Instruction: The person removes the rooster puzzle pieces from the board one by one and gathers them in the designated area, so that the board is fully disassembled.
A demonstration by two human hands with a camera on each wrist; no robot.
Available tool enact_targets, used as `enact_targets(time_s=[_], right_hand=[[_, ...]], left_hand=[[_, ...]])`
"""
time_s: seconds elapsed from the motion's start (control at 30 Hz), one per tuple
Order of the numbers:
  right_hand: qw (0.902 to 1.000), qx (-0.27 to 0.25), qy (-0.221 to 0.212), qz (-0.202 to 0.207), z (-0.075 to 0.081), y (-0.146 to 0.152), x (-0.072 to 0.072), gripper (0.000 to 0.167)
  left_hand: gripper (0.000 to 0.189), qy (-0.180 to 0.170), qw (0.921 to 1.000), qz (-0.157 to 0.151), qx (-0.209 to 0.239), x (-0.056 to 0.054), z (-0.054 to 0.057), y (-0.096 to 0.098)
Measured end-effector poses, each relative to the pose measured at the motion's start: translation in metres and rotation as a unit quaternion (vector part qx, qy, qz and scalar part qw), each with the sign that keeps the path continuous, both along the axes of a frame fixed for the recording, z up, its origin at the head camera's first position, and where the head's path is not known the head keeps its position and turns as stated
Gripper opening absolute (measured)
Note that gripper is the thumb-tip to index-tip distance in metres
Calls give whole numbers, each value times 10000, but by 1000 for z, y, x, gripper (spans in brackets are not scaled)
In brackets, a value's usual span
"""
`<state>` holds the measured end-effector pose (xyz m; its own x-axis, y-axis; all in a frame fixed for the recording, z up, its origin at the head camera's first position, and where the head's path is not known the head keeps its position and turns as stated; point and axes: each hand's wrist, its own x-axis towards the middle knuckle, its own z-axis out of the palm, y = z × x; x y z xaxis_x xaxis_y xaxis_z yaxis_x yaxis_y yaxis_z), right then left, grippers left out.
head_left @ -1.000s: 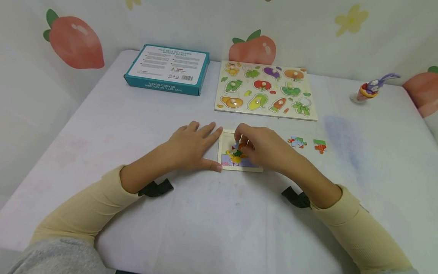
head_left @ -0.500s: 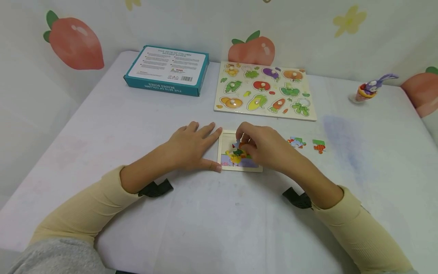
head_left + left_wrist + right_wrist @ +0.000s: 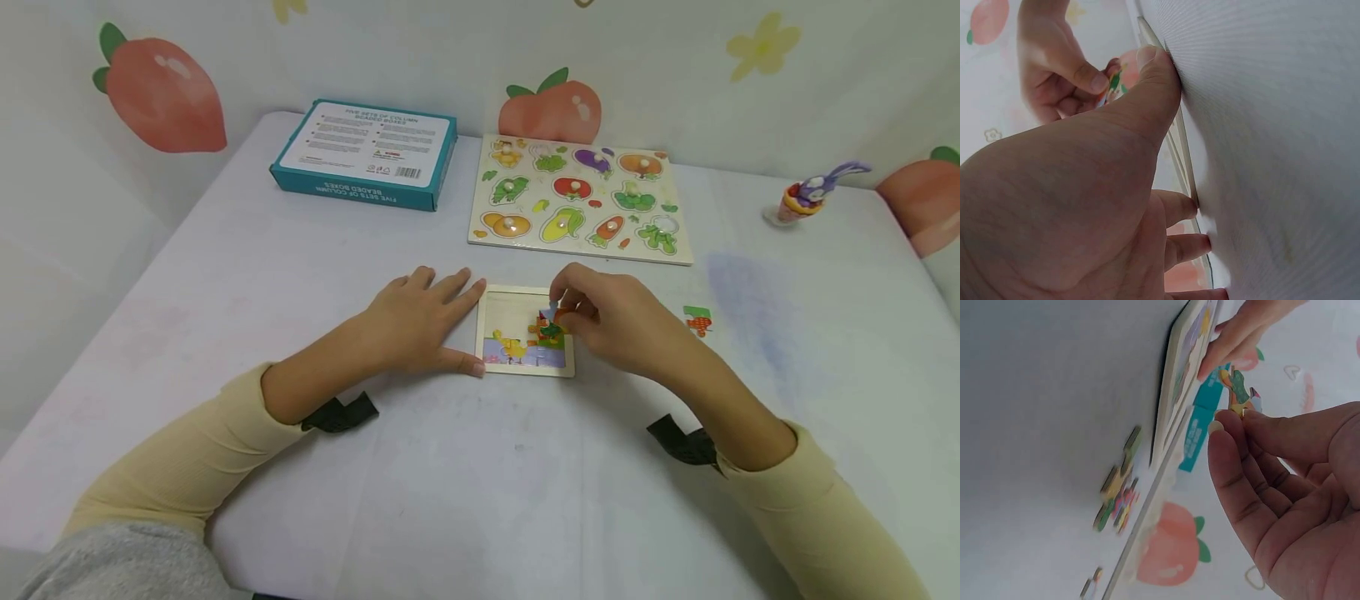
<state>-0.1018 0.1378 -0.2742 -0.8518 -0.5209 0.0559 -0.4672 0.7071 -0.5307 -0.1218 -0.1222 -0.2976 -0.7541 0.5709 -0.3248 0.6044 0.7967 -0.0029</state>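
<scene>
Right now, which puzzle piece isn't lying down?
The puzzle piece with the green patch, pinched by the right hand: it is held up, while the other pieces in view lie in the pale frame or on the table.

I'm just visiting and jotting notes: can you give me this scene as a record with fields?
Left hand: touches the left edge of the puzzle frame
Right hand: pinches a puzzle piece over the frame
In frame: fitted pieces along the bottom
Loose pieces: right of the frame
Behind: vegetable peg board, teal box to its left
Far right: purple-eared figurine
</scene>
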Motion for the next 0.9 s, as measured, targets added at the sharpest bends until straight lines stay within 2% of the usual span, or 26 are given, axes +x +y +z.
enact_targets(time_s=[0.3,0.9], right_hand=[[9991,14,-165,-384,2,21,9,18],[9959,-10,-314,-845,-1,65,20,21]], left_hand=[[110,-14,10000,-4,1,0,0,0],[112,-22,10000,-3,23,1,1,-1]])
